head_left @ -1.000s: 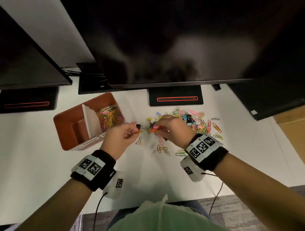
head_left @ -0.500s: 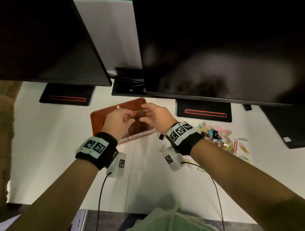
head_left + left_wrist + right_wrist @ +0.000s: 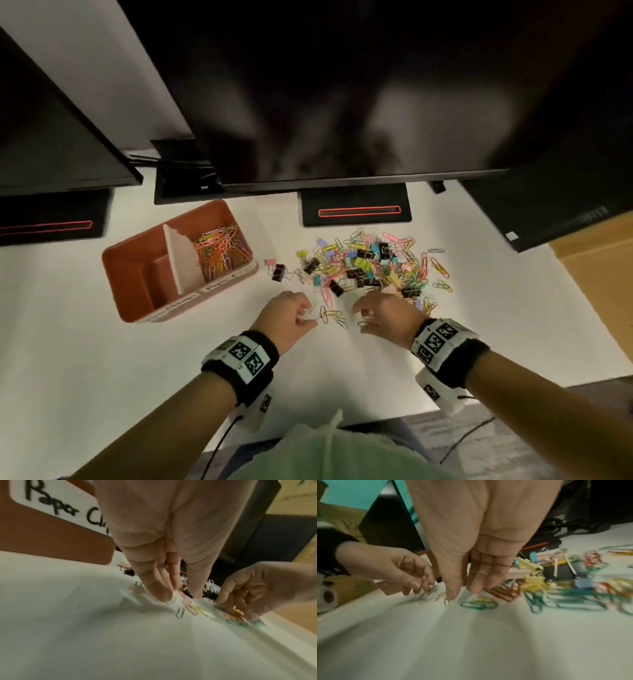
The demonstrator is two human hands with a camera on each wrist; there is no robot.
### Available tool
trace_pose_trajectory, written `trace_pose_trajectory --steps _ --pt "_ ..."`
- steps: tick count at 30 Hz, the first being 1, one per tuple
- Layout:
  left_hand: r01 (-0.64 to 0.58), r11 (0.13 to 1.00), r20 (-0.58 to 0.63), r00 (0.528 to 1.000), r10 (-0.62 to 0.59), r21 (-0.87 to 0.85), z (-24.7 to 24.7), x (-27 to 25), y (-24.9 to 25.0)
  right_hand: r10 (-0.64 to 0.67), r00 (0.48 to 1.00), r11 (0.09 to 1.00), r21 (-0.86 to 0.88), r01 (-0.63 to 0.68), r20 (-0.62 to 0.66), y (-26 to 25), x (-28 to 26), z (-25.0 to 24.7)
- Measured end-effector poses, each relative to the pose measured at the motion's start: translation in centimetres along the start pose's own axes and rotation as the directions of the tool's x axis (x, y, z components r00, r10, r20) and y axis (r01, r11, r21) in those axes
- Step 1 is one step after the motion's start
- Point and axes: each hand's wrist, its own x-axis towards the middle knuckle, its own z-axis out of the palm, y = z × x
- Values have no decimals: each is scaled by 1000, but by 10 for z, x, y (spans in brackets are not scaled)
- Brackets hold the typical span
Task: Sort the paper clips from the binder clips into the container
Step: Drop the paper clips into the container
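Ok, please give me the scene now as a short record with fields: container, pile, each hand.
container: orange box with white divider; paper clips in right compartment
pile: mixed paper clips and binder clips on white table
left hand: fingertips down at loose clips, grip unclear
right hand: fingers curled over clips, grip unclear

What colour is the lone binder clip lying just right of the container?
Black, with silver wire handles: the binder clip beside the container. The head view shows it best.
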Motion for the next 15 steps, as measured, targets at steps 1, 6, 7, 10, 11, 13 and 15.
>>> trace_pose_trajectory --steps 1,6,7,10,11,13,15 --pt "4 1000 14 1000 -4 30 6 3 2 11 1000 1000 -3 -11 6 5 -3 5" --pt "15 997 -3 1000 -15 75 26 11 8 -10 998 1000 28 12 -63 12 -5 18" --pt "19 998 -10 1000 -18 66 27 12 8 -12 998 999 37 15 -69 12 -3 18" --pt "26 1000 -57 998 -25 10 28 10 2 -5 997 999 45 8 -80 10 2 17" --pt "29 1000 -78 996 -29 -4 28 8 -1 -1 996 999 35 4 -86 10 3 16" --pt "43 999 -102 994 -44 -9 27 4 -5 -3 995 1000 4 4 -101 10 4 15" --pt "44 999 -105 994 -43 9 28 3 -8 -16 994 1000 -11 15 -107 10 5 14"
